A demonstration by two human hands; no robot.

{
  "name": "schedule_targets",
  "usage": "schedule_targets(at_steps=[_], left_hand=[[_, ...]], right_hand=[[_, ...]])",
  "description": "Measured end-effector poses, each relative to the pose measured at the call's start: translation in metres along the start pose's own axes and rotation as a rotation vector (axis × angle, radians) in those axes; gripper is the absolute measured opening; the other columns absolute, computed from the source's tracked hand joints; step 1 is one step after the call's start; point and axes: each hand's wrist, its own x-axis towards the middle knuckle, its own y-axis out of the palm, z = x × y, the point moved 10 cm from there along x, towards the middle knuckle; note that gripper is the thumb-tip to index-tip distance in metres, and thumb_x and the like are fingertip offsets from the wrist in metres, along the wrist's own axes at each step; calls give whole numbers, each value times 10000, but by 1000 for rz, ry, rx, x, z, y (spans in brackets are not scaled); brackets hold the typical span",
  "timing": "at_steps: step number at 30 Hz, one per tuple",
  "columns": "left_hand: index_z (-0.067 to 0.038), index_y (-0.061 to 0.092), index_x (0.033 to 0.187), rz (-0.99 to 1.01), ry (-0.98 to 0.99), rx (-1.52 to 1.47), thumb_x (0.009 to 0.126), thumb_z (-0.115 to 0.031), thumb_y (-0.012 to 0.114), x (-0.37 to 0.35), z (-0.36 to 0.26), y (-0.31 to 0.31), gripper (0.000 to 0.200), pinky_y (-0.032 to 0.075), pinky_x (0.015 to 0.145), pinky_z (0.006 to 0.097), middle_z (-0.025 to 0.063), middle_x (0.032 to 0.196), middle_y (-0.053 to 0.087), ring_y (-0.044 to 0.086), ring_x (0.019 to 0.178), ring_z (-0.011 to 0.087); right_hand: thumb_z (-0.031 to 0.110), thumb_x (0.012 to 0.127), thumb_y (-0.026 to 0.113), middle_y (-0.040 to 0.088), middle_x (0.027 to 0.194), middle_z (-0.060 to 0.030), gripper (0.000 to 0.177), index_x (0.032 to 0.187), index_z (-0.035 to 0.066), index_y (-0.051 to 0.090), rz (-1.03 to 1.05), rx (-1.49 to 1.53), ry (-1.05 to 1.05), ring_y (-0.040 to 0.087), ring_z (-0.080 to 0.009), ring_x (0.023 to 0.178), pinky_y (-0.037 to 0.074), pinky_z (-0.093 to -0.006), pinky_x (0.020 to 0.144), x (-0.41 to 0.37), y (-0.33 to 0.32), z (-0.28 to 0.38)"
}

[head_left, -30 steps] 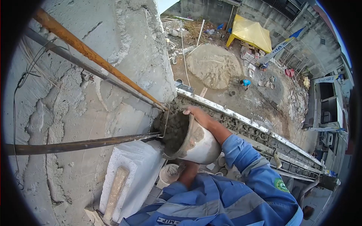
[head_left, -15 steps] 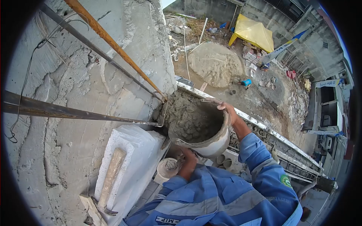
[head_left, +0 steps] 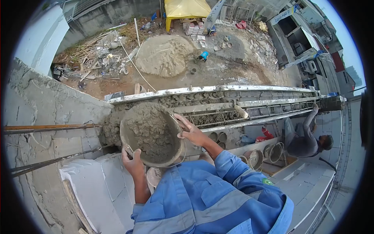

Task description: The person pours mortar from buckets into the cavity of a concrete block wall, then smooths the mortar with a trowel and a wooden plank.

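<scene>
A bucket (head_left: 180,145) of wet concrete (head_left: 150,126) is held in front of my body, its open mouth facing up toward me. My left hand (head_left: 134,163) grips its near left side, with the thumb up at the rim. On the right side, my right hand (head_left: 191,132) clasps the rim, its fingers toward the far side. Just beyond the bucket, wet concrete (head_left: 112,126) fills the corner end of a long form beside the wall. Steel bars and concrete (head_left: 218,117) lie along that form to the right.
White blocks (head_left: 97,177) stand at lower left, with a wooden handle (head_left: 74,199) lying against them. Rods (head_left: 50,127) project from the left wall. A co-worker (head_left: 307,138) crouches at right near several buckets (head_left: 254,159). Beyond the form's white edge (head_left: 187,91) is a drop to the ground.
My view has swung right. The bucket has come from tilted toward the wall corner to more level. My left hand has shifted from beneath it to its side.
</scene>
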Motion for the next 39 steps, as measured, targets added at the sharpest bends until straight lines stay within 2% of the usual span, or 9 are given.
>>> schedule_targets(at_steps=[2,6,8,10,16,20,27,34,39], left_hand=[[56,568,1235,-8,11,150,752,13,555,-2,-8,-9,485,474,832,268,81,1081,636,597,936,153],[62,594,1185,-64,131,252,727,-4,526,-25,-10,-17,468,473,809,277,101,1000,656,604,889,165],[64,594,1175,-117,151,329,719,-16,535,-40,-4,-29,467,474,809,299,121,986,655,600,874,182],[63,597,1159,-198,149,343,719,-28,549,-57,0,-36,452,478,805,324,130,957,653,598,848,200],[54,606,1116,-354,121,327,720,-43,581,-93,19,-29,408,484,779,390,197,926,635,624,837,318],[54,604,1093,-341,245,314,714,-53,590,-111,7,-19,394,482,770,436,238,942,618,610,861,415],[29,619,1087,-378,298,241,697,-34,586,-113,32,-42,397,490,780,387,192,921,630,633,843,328],[34,621,1067,-441,214,222,707,-49,607,-136,77,-62,369,491,790,408,209,925,634,632,867,360],[17,622,1034,-435,189,170,694,-40,615,-122,49,-65,345,487,781,376,173,892,616,624,832,304]], right_hand=[[391,845,688,367,1502,-219,825,1488,30,317,52,-389,11,359,-297,1396,331,-365,1099,-8,-20,2],[468,835,670,585,1267,-245,679,1321,17,524,-695,-1233,-103,561,-386,1168,425,-465,991,-55,-183,72],[476,811,677,556,1303,-232,704,1339,47,495,-757,-1642,486,560,-341,1183,439,-531,949,-83,-253,63],[385,761,708,632,1199,-229,632,1263,42,537,-460,-1564,799,612,-367,1118,493,-485,924,-96,-314,10],[244,703,619,660,874,-284,449,1011,-83,637,-466,-1358,404,662,-404,826,491,-459,752,-105,-349,-2],[206,822,560,669,836,-124,375,1114,-16,637,-316,-678,293,607,-189,684,487,-315,620,-92,-215,82],[251,824,712,668,1140,-163,504,1296,115,597,351,-1586,-450,645,-370,1003,496,-426,867,51,95,214],[204,860,558,627,1050,-159,355,1202,125,610,916,-2142,-823,668,-322,861,543,-451,731,178,236,74],[133,795,567,613,1022,-159,470,1264,158,560,1006,-2206,-629,666,-343,827,541,-457,713,219,232,-4]])
